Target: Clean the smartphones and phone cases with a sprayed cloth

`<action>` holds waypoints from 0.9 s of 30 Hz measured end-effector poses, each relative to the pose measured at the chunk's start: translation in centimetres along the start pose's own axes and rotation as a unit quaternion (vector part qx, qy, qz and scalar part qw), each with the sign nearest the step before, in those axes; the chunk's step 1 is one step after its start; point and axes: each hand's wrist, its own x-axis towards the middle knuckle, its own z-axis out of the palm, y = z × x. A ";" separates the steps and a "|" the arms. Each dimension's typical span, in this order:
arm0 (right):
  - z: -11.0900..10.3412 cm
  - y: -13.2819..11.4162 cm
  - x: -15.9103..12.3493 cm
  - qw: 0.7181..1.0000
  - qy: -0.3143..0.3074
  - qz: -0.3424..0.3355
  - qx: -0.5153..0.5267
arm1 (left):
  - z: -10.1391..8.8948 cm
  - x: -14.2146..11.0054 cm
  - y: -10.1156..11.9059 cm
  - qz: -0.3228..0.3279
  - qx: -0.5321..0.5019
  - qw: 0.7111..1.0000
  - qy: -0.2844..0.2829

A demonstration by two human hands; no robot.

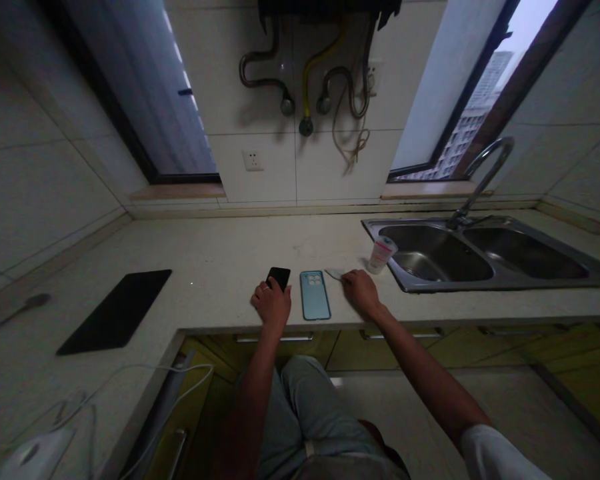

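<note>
My left hand [274,303] lies over the lower part of a black smartphone [279,273], which is flat on the counter. Its fingers curl around the phone's edges and hide much of it. Beside it, to the right, a light blue phone [315,297] rests with its camera block facing up, in what looks like a dark-edged case. My right hand [363,291] is closed at the fingertips on a thin, pale, flat piece [335,273] that points left toward the blue phone. What that piece is, I cannot make out. A clear plastic cup [381,254] with red marks stands just beyond my right hand.
A double steel sink [435,257] with a tall faucet [485,170] is on the right. On the left lie a black flat board [117,310], a dark-headed utensil [35,301] and a white cable [145,366] leading to a white device [37,457]. Drawers [290,348] sit below the counter edge.
</note>
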 end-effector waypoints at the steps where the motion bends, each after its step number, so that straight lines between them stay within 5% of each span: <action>1: -0.4 0.2 -0.2 1.000 0.001 0.002 -0.009 | -0.1 0.0 0.0 0.001 -0.002 1.000 0.001; 8: -3.3 1.7 -2.4 0.993 -0.024 0.024 0.112 | -1.9 0.5 0.3 -0.019 -0.043 0.998 -0.037; 15: -6.1 5.3 -1.4 0.939 0.230 0.156 0.202 | -3.6 -1.4 3.7 0.108 -0.154 0.982 -0.022; 18: -6.1 6.9 0.9 0.919 0.270 0.181 0.225 | -3.5 -2.3 5.7 0.172 -0.217 0.959 -0.053; 22: -5.4 7.6 3.3 0.916 0.183 0.196 0.299 | -2.9 -2.9 7.8 0.213 -0.313 0.923 -0.072; 27: -5.2 5.4 2.0 0.878 0.223 0.207 0.369 | -2.3 -2.8 10.0 0.142 -0.504 0.842 -0.131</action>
